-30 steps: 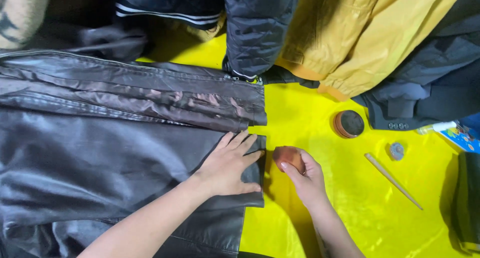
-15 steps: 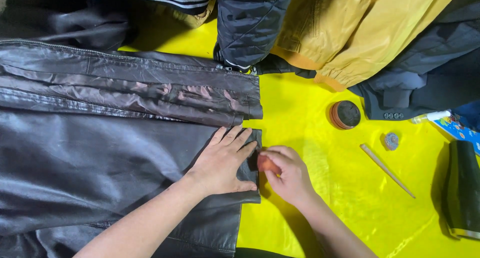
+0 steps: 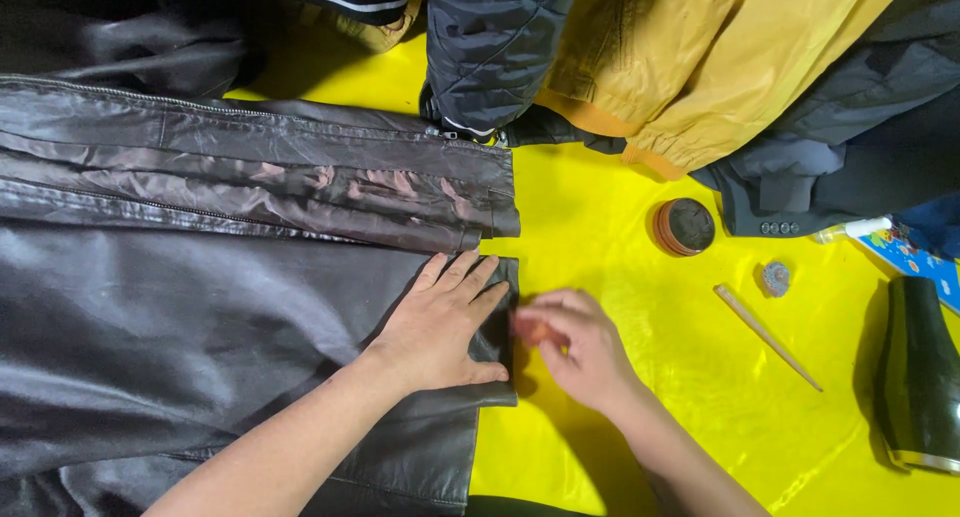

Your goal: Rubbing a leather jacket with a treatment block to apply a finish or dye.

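- Leather jacket (image 3: 200, 317), dark brown and glossy, fills the left half of the frame, spread flat on a yellow sheet (image 3: 600, 247); worn reddish patches run along its upper band.
- Left hand (image 3: 440, 327) lies flat on the jacket's right edge near centre frame, fingers spread, gripping nothing.
- Right hand (image 3: 575, 342), blurred, sits just beside that edge on the yellow sheet, fingers curled round a small reddish-orange object (image 3: 535, 330); what it is cannot be told.
- Round brown tin (image 3: 684, 226) stands open right of centre, well apart from the hands.
- Thin wooden stick (image 3: 766, 336) and a small grey disc (image 3: 775, 278) lie farther right.
- Black bottle (image 3: 917, 377) lies at the right edge.
- Yellow, dark and grey garments (image 3: 700, 67) pile across the top.
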